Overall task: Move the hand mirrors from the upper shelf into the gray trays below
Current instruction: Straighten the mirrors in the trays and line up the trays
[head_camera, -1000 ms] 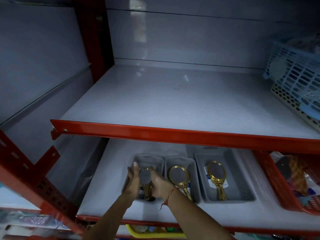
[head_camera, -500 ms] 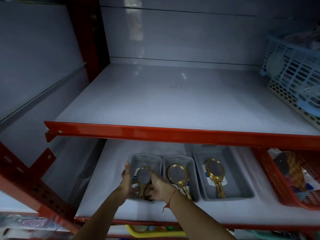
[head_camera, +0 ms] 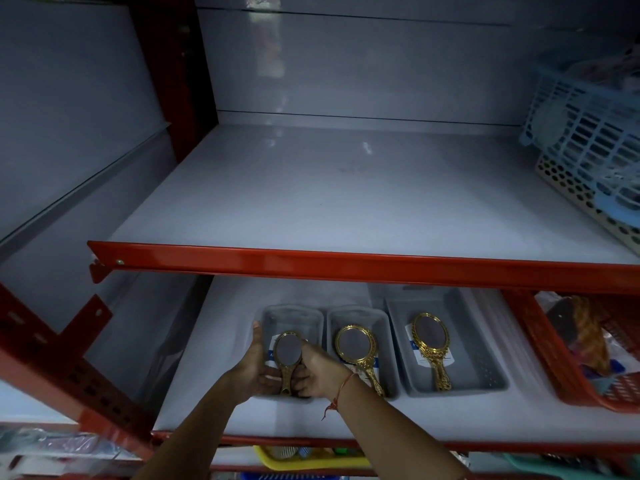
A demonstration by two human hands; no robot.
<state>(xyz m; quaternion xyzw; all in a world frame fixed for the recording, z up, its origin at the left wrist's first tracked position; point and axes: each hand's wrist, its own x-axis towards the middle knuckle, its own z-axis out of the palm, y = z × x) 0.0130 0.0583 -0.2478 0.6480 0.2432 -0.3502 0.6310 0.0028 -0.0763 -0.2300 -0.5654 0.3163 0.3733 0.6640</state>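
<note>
Fingers (head_camera: 266, 377) of left hand (head_camera: 254, 367) and right hand (head_camera: 317, 370): curled from both sides onto the handle of a small gold-framed oval hand mirror (head_camera: 286, 355), held glass up in the left grey plastic tray (head_camera: 292, 320). Middle grey tray (head_camera: 356, 315): one round gold hand mirror (head_camera: 355, 344), lying flat. Right, wider grey tray (head_camera: 460, 341): one ornate gold oval hand mirror (head_camera: 429, 336), flat, handle forward. All three trays sit side by side on the lower white shelf (head_camera: 228, 306). Upper white shelf (head_camera: 311, 202): carries a blue lattice basket (head_camera: 581, 119) at far right.

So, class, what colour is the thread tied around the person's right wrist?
Red: the thread shows best in the head view, on the wrist of the right hand.
</note>
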